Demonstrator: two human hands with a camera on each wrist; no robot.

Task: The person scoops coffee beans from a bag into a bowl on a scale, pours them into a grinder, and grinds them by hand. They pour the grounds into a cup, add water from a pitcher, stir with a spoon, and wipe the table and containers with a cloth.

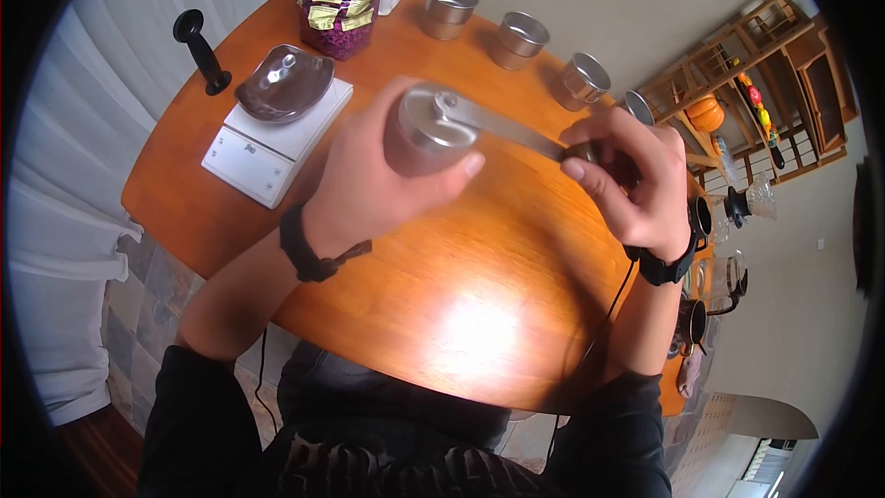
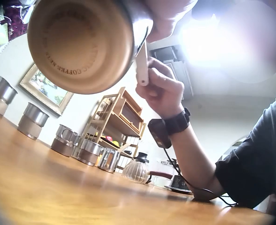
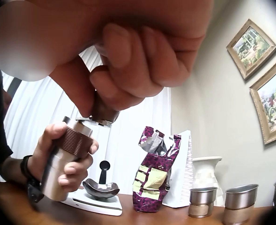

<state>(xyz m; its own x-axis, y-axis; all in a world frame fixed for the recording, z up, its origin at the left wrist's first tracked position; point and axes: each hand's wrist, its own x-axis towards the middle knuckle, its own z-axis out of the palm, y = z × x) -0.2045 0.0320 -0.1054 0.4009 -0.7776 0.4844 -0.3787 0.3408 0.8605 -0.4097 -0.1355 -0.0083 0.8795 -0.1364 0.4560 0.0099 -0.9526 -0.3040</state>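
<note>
A hand coffee grinder (image 1: pixel 430 122) is held up over the table, its metal lid facing the head camera. My left hand (image 1: pixel 373 175) is wrapped around the grinder's body, which shows a ribbed brown band in the right wrist view. From the lid a flat metal crank arm (image 1: pixel 512 131) reaches out to the right. Its dark knob (image 1: pixel 581 153) is pinched between the thumb and curled fingers of my right hand (image 1: pixel 645 166). In the left wrist view the grinder's round base (image 2: pixel 74 49) shows stamped lettering.
Left of the grinder, a white scale (image 1: pixel 253 164) carries a dark glossy dish (image 1: pixel 288 83); a black scoop (image 1: pixel 205 60) stands behind it. A purple bag (image 3: pixel 150 180) and several metal cups (image 1: pixel 523 37) line the back. A glass server (image 2: pixel 137 169) stands to the right.
</note>
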